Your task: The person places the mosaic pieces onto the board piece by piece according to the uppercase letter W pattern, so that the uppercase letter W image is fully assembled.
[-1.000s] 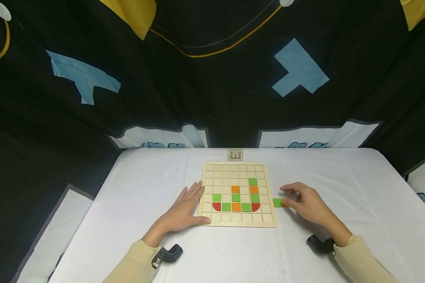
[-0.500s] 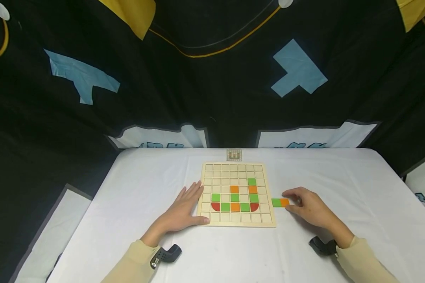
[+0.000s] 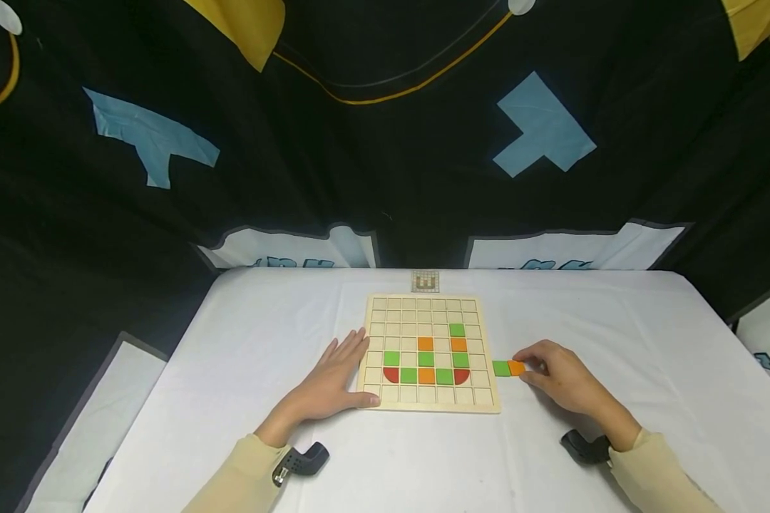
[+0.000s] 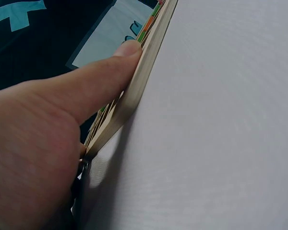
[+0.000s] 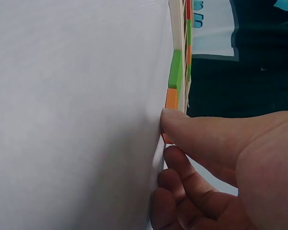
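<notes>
The left hand (image 3: 330, 381) lies spread at the left edge of a wooden grid board (image 3: 436, 400), its thumb resting on the near left rim. In the left wrist view that thumb (image 4: 101, 79) presses along the board's edge. On the grid sit several green square tiles, orange square tiles and two red rounded tiles. Right of the board, the right hand (image 3: 567, 376) pinches the right end of an orange tile (image 3: 515, 368) between thumb and index finger. A green tile (image 3: 501, 368) lies between that tile and the board. The thumb hides part of the orange tile in the right wrist view.
A small card (image 3: 425, 281) with a grid pattern lies behind the board. White cloth (image 3: 282, 313) covers the table, and a black curtain (image 3: 385, 171) hangs beyond its far edge. Each wrist wears a black camera (image 3: 304, 459).
The right hand has moved slightly right, off the two tiles it partly covered, and now closes on the orange tile, which has tilted a little. The left hand stays put.
</notes>
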The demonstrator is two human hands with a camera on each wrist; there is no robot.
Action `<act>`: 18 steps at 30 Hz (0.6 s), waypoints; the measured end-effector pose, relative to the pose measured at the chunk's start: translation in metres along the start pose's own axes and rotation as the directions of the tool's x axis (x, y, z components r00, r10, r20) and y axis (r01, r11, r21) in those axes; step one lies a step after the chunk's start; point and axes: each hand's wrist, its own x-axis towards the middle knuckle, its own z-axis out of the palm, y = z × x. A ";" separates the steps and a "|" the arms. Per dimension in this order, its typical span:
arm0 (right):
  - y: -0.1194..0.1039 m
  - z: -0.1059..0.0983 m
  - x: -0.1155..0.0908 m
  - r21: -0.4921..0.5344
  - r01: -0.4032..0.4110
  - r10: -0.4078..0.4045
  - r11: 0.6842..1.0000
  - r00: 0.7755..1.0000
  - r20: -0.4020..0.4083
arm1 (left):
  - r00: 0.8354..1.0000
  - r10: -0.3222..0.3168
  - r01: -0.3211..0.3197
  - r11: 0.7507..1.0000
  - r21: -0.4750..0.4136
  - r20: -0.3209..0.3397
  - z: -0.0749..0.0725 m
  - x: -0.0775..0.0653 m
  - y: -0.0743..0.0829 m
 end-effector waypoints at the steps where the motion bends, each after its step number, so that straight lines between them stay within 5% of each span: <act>1: 0.000 0.000 0.000 -0.003 0.002 -0.002 1.000 1.000 0.000 | 1.000 0.001 -0.001 1.000 0.000 -0.002 0.000 0.000 0.000; 18: -0.012 -0.006 0.007 0.004 0.023 -0.023 1.000 0.997 -0.078 | 1.000 0.000 0.000 1.000 -0.005 -0.013 -0.001 -0.001 0.002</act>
